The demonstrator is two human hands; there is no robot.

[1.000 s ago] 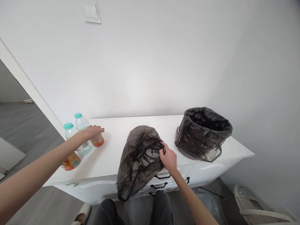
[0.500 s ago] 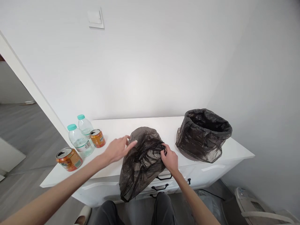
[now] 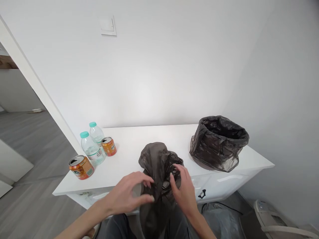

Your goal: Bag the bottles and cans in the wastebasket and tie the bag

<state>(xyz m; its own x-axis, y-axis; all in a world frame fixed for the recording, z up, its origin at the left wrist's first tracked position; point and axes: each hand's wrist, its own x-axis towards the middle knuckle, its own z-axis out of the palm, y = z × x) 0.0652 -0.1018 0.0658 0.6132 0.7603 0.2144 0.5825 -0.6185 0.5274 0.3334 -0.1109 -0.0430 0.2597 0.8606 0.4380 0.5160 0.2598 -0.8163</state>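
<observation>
A crumpled black plastic bag point(image 3: 157, 159) lies at the front edge of the white cabinet top, its lower part hanging over my lap. My left hand point(image 3: 129, 192) is at the bag's left side, fingers curved and thumb apart, fingertips close to the plastic. On the other side, my right hand point(image 3: 184, 189) grips the bunched folds with thumb and fingers. To the right stands a bin point(image 3: 219, 142) lined with another black bag, its mouth open upward.
Two clear bottles with teal caps, a front bottle point(image 3: 92, 149) and a rear bottle point(image 3: 96, 132), stand at the left. Beside them are a small orange can point(image 3: 109, 146) and a larger orange can point(image 3: 81, 167). A black drawer handle point(image 3: 202, 194) juts from the cabinet front.
The bag has been drawn toward me and bunched narrower, hanging lower. Both hands have come down and nearer, my left hand moving right against the bag. The view has shifted slightly.
</observation>
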